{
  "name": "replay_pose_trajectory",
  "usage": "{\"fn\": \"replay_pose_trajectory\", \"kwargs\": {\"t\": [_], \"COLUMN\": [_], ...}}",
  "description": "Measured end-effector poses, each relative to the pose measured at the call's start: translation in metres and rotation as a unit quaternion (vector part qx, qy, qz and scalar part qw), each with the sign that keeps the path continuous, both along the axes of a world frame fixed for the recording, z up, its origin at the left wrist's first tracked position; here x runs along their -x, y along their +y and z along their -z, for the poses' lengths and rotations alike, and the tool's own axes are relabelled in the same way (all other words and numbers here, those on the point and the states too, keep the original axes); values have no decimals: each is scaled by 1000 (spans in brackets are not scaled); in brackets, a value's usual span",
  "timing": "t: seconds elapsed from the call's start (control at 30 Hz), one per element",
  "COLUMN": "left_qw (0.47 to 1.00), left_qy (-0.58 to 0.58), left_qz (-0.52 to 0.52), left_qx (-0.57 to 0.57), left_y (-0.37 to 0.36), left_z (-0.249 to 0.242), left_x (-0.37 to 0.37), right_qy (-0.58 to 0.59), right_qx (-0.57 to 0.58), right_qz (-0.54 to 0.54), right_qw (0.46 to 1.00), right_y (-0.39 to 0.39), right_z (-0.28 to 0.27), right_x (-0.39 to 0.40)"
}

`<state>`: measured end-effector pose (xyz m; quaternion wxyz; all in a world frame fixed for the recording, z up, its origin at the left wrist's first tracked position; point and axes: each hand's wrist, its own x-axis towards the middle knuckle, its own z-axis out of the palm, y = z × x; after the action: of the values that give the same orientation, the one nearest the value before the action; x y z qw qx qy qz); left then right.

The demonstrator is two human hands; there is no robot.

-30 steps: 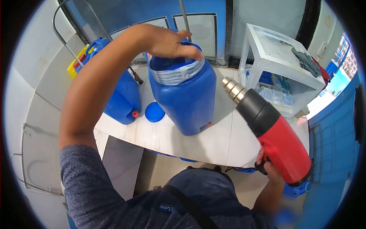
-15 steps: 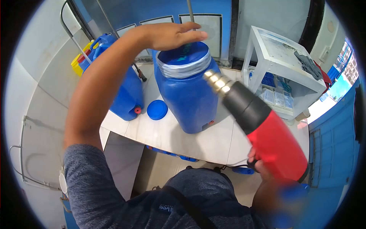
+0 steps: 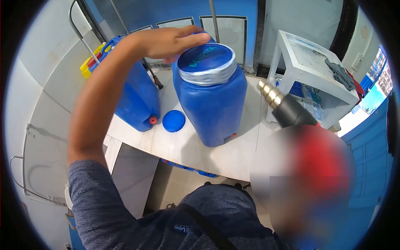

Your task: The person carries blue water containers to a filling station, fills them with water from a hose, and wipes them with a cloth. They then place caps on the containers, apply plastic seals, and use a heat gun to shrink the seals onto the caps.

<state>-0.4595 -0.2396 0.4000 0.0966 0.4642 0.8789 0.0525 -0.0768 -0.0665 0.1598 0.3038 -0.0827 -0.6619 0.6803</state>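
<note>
A large blue plastic container [image 3: 212,110] stands upright on the counter, with a spigot opening low on its front. Its dark blue lid [image 3: 204,58] carries green writing, and a crinkled whitish plastic band [image 3: 208,77] wraps the neck below. My left hand [image 3: 177,41] hovers at the lid's far left edge, fingers stretched out and holding nothing. On the right, a red and black heat gun [image 3: 291,111] points its metal nozzle up and left, a short way from the container. A blurred patch hides my right hand at the gun's handle.
Another blue container [image 3: 139,100] stands left, a yellow one [image 3: 85,68] behind it. Between the two blue containers lies a round blue cap [image 3: 173,121]. A white shelf unit [image 3: 308,66] with a grey cloth [image 3: 338,73] stands right on the tiled counter [image 3: 166,143].
The heat gun has moved right and slightly down, away from the container's neck. My left hand has shifted left, and the lid shows more fully.
</note>
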Motion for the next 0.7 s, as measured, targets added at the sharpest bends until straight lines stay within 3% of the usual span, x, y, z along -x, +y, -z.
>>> {"fn": "replay_pose_trajectory", "kwargs": {"t": [0.03,0.17,0.23,0.27,0.33,0.4,0.47,0.63,0.67,0.7], "left_qw": [990,999,951,951,980,982,997,997,997,991], "left_qy": [-75,32,45,46,55,88,-35,26,65,104], "left_qz": [-89,0,194,193,149,124,-35,-20,32,83], "left_qx": [76,22,-235,-237,-117,-116,67,77,30,-18], "left_y": [-6,-3,15,17,19,7,-9,13,24,32], "left_z": [-8,9,36,36,37,23,2,5,11,14], "left_x": [-2,15,32,28,22,18,12,9,8,4], "right_qy": [1,-74,-69,-50,-12,-34,-27,-36,-60,-45], "right_qx": [-18,-95,-109,-109,-110,-17,-18,-110,-127,-62], "right_qz": [-4,-15,-17,-11,1,28,11,-39,-46,-50], "right_qw": [1000,993,992,993,994,999,999,992,989,996], "right_y": [-1,-21,-26,-21,-10,-1,2,-10,-9,-7], "right_z": [-3,-8,-11,-9,-6,-2,0,5,1,-2], "right_x": [-5,9,23,24,26,14,5,9,14,16]}}
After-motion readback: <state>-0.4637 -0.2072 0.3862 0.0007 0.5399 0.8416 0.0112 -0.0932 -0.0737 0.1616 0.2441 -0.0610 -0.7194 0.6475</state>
